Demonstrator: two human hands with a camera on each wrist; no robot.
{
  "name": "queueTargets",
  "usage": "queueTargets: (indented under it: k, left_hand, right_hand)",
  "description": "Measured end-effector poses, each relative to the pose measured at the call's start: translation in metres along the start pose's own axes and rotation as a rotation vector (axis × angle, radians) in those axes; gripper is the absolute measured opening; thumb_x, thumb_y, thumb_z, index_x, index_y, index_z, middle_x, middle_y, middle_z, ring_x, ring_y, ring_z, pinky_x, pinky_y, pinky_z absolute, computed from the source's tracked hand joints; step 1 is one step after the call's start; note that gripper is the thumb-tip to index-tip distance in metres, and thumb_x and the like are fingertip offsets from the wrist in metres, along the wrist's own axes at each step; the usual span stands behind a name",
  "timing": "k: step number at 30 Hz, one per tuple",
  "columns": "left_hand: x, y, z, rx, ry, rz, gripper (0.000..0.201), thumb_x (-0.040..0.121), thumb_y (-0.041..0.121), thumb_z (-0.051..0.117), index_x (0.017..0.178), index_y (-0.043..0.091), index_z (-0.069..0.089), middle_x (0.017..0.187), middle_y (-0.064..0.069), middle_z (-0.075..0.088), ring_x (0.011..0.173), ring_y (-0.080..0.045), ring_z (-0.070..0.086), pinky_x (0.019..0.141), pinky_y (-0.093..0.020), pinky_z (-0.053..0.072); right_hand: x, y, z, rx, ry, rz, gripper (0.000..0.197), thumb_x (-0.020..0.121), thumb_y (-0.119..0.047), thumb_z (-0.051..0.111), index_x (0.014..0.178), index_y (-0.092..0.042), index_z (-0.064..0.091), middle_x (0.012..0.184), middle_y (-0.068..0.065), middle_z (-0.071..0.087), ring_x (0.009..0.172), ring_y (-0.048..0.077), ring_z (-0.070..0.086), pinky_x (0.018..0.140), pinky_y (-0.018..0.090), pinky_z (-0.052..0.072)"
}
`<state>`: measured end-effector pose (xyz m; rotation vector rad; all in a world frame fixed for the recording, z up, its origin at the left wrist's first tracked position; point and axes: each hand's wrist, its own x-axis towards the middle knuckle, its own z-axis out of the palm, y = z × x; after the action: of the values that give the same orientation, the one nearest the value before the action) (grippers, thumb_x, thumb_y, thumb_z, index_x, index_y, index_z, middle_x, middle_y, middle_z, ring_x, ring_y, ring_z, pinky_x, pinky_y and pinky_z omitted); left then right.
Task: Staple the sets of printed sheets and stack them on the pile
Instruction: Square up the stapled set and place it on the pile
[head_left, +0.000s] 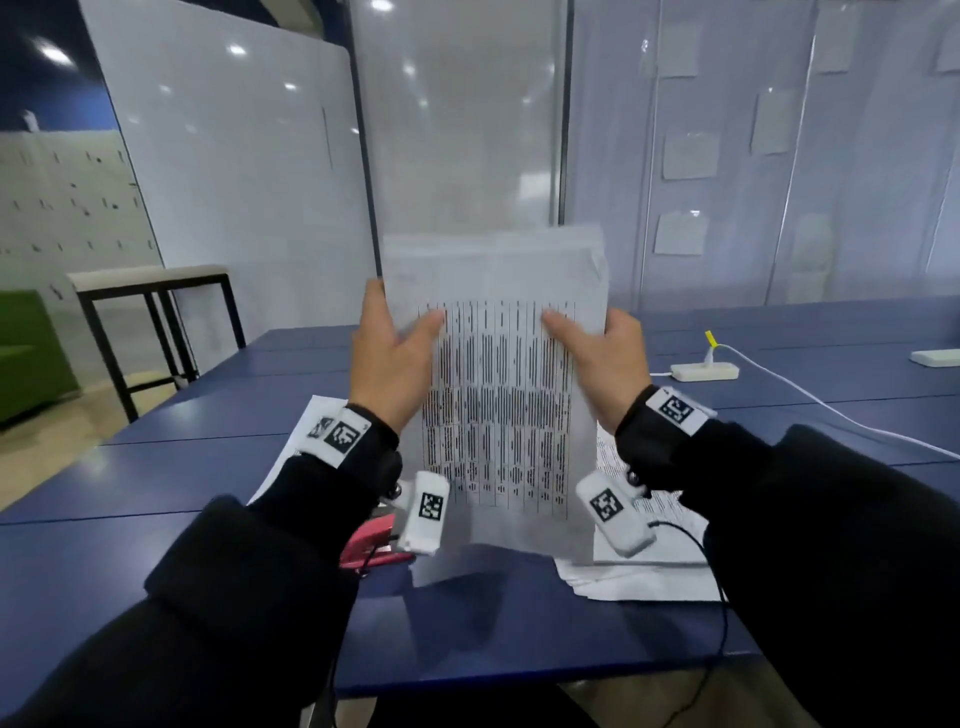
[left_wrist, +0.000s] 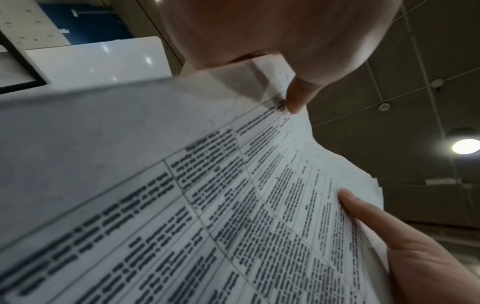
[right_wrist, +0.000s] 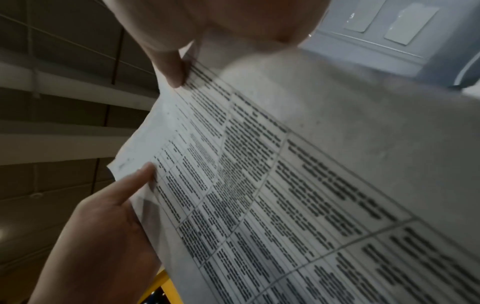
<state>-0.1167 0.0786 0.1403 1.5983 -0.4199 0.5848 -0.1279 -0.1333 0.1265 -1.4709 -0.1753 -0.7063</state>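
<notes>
I hold a set of printed sheets (head_left: 498, 395) upright above the blue table (head_left: 208, 545), its table of text facing me. My left hand (head_left: 405, 312) pinches its left edge, thumb on the front and fingers behind. On the right edge my right hand (head_left: 587, 322) pinches the same way. The left wrist view shows the sheets (left_wrist: 207, 195) with my left thumb (left_wrist: 296, 96) on them; the right wrist view shows the sheets (right_wrist: 285, 185) under my right thumb (right_wrist: 176, 67). A red stapler (head_left: 363, 545) lies on the table beneath my left wrist. One pile of sheets (head_left: 639, 571) lies right, with more sheets (head_left: 311, 431) left.
A white power strip (head_left: 704, 371) with a white cable (head_left: 831, 410) lies on the table at the right. A glass wall (head_left: 467, 130) stands behind the table. Beyond the table's left edge stand a black-framed stool (head_left: 150, 280) and a green seat (head_left: 26, 353).
</notes>
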Motion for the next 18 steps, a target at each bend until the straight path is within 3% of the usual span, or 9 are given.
queueTargets:
  k: [1, 2, 3, 5, 6, 11, 14, 17, 18]
  left_hand:
    - [0.004, 0.004, 0.000, 0.001, -0.001, 0.007, 0.059, 0.104, 0.017, 0.062, 0.155, 0.010, 0.034, 0.122, 0.031, 0.052, 0.082, 0.034, 0.048, 0.087, 0.005, 0.037]
    - [0.006, 0.005, 0.000, 0.003, 0.013, 0.019, 0.057, 0.103, 0.017, 0.063, 0.153, 0.007, 0.037, 0.118, 0.030, 0.052, 0.080, 0.035, 0.048, 0.084, 0.007, 0.037]
    - [0.008, 0.002, -0.001, -0.003, 0.034, 0.021, 0.050, 0.100, 0.019, 0.066, 0.145, 0.010, 0.045, 0.113, 0.027, 0.058, 0.085, 0.031, 0.054, 0.090, -0.001, 0.044]
    - [-0.001, -0.012, -0.006, 0.014, 0.046, -0.016, 0.038, 0.094, 0.028, 0.073, 0.126, 0.019, 0.054, 0.110, 0.016, 0.069, 0.100, 0.007, 0.067, 0.101, -0.031, 0.055]
    - [-0.007, -0.021, -0.008, 0.021, 0.032, -0.035, 0.038, 0.093, 0.030, 0.075, 0.123, 0.021, 0.054, 0.112, 0.015, 0.071, 0.102, 0.003, 0.068, 0.101, -0.036, 0.055]
    - [-0.009, -0.028, -0.009, -0.022, 0.009, -0.047, 0.038, 0.094, 0.033, 0.075, 0.122, 0.018, 0.052, 0.111, 0.015, 0.070, 0.102, 0.001, 0.068, 0.103, -0.043, 0.055]
    - [0.007, -0.012, -0.004, -0.015, 0.046, -0.048, 0.040, 0.098, 0.032, 0.068, 0.130, 0.017, 0.050, 0.109, 0.026, 0.061, 0.100, 0.012, 0.061, 0.108, -0.036, 0.050]
    - [0.006, -0.015, -0.002, -0.012, 0.069, -0.025, 0.030, 0.097, 0.034, 0.066, 0.120, 0.022, 0.052, 0.112, 0.016, 0.067, 0.108, -0.006, 0.066, 0.107, -0.044, 0.052]
    - [0.000, -0.021, -0.002, -0.007, 0.059, -0.037, 0.027, 0.098, 0.032, 0.066, 0.120, 0.022, 0.054, 0.113, 0.013, 0.069, 0.107, -0.005, 0.068, 0.104, -0.043, 0.054]
  right_hand:
    - [0.005, -0.004, 0.002, 0.012, -0.006, -0.012, 0.017, 0.092, -0.020, 0.078, 0.108, -0.015, 0.074, 0.103, 0.000, 0.080, 0.101, 0.020, 0.075, 0.098, 0.048, 0.058]
    - [0.008, -0.005, 0.002, 0.025, -0.017, -0.016, 0.019, 0.091, -0.020, 0.078, 0.109, -0.015, 0.074, 0.105, 0.001, 0.080, 0.103, 0.020, 0.075, 0.099, 0.046, 0.058]
    - [0.006, -0.003, 0.002, 0.029, -0.028, -0.009, 0.020, 0.091, -0.018, 0.079, 0.110, -0.015, 0.074, 0.106, 0.001, 0.080, 0.103, 0.020, 0.075, 0.099, 0.045, 0.058]
    - [-0.005, 0.008, -0.002, 0.022, -0.046, 0.026, 0.021, 0.090, -0.015, 0.079, 0.111, -0.013, 0.073, 0.106, 0.001, 0.080, 0.103, 0.018, 0.075, 0.100, 0.042, 0.058]
    - [-0.013, 0.014, -0.004, 0.020, -0.052, 0.040, 0.023, 0.090, -0.015, 0.080, 0.111, -0.013, 0.073, 0.107, 0.001, 0.080, 0.104, 0.018, 0.075, 0.100, 0.041, 0.058]
    - [-0.010, 0.008, -0.005, 0.011, -0.022, 0.025, 0.027, 0.088, -0.019, 0.081, 0.113, -0.012, 0.072, 0.106, 0.001, 0.079, 0.103, 0.019, 0.075, 0.101, 0.045, 0.057]
    - [0.009, -0.010, 0.004, 0.011, 0.001, -0.015, 0.040, 0.083, -0.033, 0.079, 0.116, -0.011, 0.071, 0.111, 0.004, 0.078, 0.107, 0.024, 0.074, 0.101, 0.049, 0.056]
    - [0.012, -0.006, 0.007, 0.057, 0.015, -0.010, 0.025, 0.087, -0.026, 0.077, 0.109, -0.014, 0.073, 0.108, 0.005, 0.079, 0.106, 0.026, 0.074, 0.102, 0.051, 0.056]
    - [0.007, -0.001, 0.005, 0.052, 0.017, 0.018, 0.021, 0.090, -0.023, 0.077, 0.109, -0.014, 0.074, 0.107, 0.004, 0.079, 0.105, 0.024, 0.074, 0.102, 0.050, 0.056]
